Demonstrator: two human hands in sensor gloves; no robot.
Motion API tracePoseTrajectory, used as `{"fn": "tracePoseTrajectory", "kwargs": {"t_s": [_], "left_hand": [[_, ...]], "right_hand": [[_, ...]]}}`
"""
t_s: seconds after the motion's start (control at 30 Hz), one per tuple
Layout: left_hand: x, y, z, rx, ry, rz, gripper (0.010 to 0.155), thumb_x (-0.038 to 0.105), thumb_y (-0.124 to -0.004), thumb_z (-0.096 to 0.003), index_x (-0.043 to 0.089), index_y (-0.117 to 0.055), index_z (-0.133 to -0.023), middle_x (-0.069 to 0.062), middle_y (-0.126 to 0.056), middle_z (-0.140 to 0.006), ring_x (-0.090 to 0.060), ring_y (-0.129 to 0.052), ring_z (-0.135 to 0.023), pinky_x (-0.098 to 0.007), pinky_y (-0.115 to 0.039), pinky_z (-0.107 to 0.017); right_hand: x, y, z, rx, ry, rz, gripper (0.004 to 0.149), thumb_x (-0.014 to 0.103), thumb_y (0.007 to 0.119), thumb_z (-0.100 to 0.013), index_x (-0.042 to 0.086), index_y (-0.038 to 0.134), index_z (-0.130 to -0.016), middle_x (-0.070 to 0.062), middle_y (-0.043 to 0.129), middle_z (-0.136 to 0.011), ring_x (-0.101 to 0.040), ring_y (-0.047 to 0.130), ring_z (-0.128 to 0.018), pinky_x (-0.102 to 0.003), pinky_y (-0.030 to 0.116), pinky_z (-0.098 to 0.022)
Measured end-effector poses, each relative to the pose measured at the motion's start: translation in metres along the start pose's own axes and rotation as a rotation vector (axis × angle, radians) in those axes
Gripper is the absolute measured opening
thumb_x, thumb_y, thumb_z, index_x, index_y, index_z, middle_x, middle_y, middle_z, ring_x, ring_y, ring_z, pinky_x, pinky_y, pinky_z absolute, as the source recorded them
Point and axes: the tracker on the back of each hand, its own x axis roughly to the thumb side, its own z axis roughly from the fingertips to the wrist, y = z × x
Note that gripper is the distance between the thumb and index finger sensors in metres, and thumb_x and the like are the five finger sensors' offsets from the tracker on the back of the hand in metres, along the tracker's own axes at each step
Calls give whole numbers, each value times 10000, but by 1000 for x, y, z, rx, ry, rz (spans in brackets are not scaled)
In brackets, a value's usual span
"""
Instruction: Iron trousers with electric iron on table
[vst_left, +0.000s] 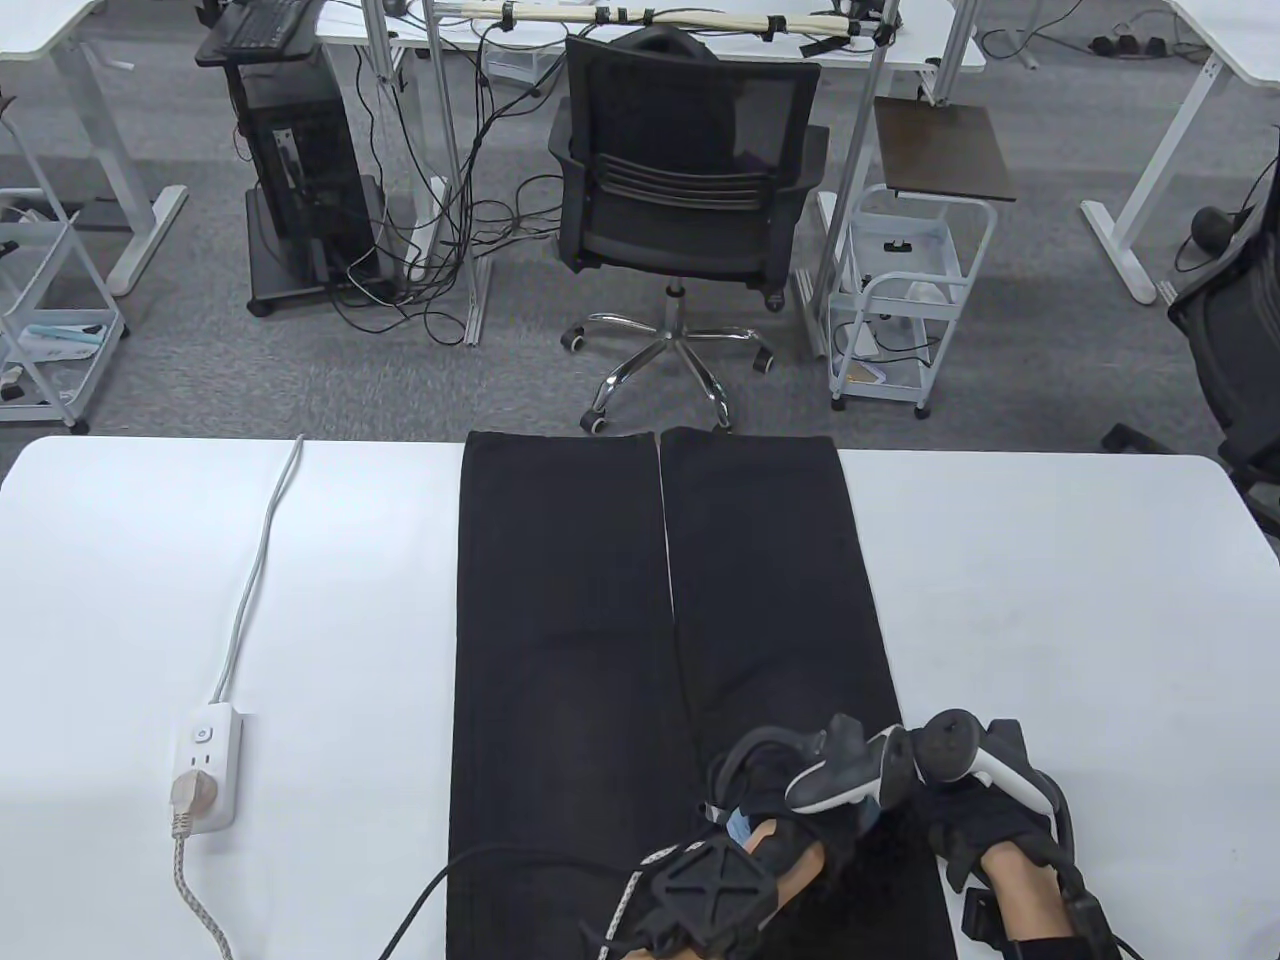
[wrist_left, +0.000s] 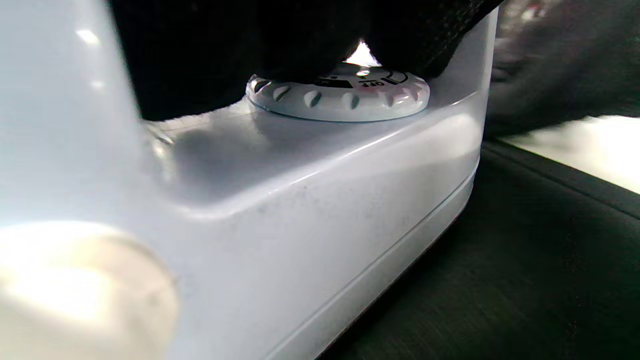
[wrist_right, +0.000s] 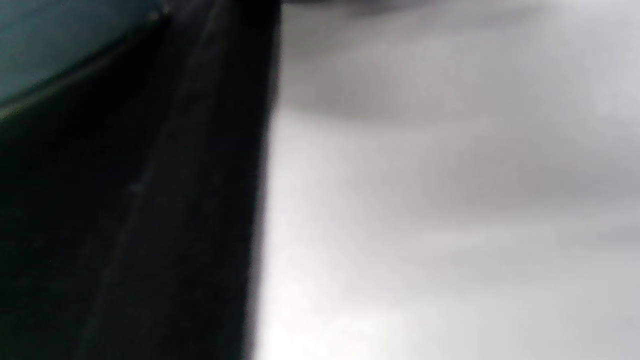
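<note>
Black trousers (vst_left: 660, 640) lie flat along the white bench (vst_left: 1050, 600), legs pointing away. Both hands sit near the waist end. The left hand (vst_left: 770, 810) seems wrapped over the white iron (wrist_left: 320, 200) resting on the cloth, just above its dial (wrist_left: 340, 95). The right hand (vst_left: 985, 810) rests at the trousers' right edge; I cannot tell how its fingers lie.

Both hands low at the near edge, table view, close together, trackers nearly touching. Left hand (vst_left: 775, 815) reaches in from bottom centre, forearm angled up-right, wrist cam mount on top, tracker on the back of the hand; fingers hidden under it, so grip can't be read. Right hand (vst_left: 975, 815) just to its right, palm down, glove dark, tracker tilted twd the left one; fingers not visible either. Wrist views show no clear fingers.
</note>
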Motion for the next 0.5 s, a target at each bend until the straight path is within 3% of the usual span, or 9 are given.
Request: {"fn": "tracePoseTrajectory", "kwargs": {"t_s": [0.27,0.4,0.5], "left_hand": [[22,-14,45,-18,-110,-23,426,403,-780,-548,76,-736,-816,8,-939,-415,-165,-992,-306,-487,-863,-443],[18,-12,39,11,-108,-39,426,407,-783,-541,85,-743,-817,12,-943,-416,-164,-993,-305,-484,-865,-451],[9,-6,19,31,-44,-36,430,408,-780,-541,87,-739,-824,12,-940,-424,-164,-991,-315,-486,-860,-461]], "right_hand": [[0,0,0,-2,-1,1,660,351,461,-592,197,69,-1100,-213,-60,-1122,-568,7,-978,-786,246,-639],[0,0,0,-3,-1,2,659,351,462,-592,196,71,-1100,-215,-59,-1122,-569,10,-978,-785,246,-639],[0,0,0,-5,-1,3,659,352,461,-591,195,73,-1099,-216,-58,-1122,-566,12,-979,-786,248,-638]]}}
